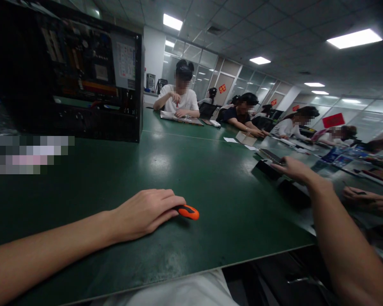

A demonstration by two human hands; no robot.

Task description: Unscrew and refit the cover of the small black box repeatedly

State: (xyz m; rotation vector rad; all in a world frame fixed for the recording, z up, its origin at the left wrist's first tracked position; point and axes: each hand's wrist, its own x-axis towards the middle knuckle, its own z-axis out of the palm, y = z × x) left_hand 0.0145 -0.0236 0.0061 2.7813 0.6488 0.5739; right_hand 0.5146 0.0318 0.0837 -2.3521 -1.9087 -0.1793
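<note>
My left hand (150,210) rests on the green table (210,221), its fingers closed around a tool with an orange and black handle (190,212). The handle end sticks out past my fingers; the rest is hidden under the hand, so its kind does not show. Stretched out to the right, my right hand (295,169) has its fingers curled at the near end of a dark flat piece (270,156). A row of small marks runs along that piece. Below it lies a black box-like object (266,170), partly covered by my hand and arm.
An open computer case (98,85) with its inner boards showing stands at the left. Across the table a person in white (178,100) sits over a flat object. More people sit along the right, with a cardboard box (245,138), papers and bottles. Another person's hands (370,199) are at right.
</note>
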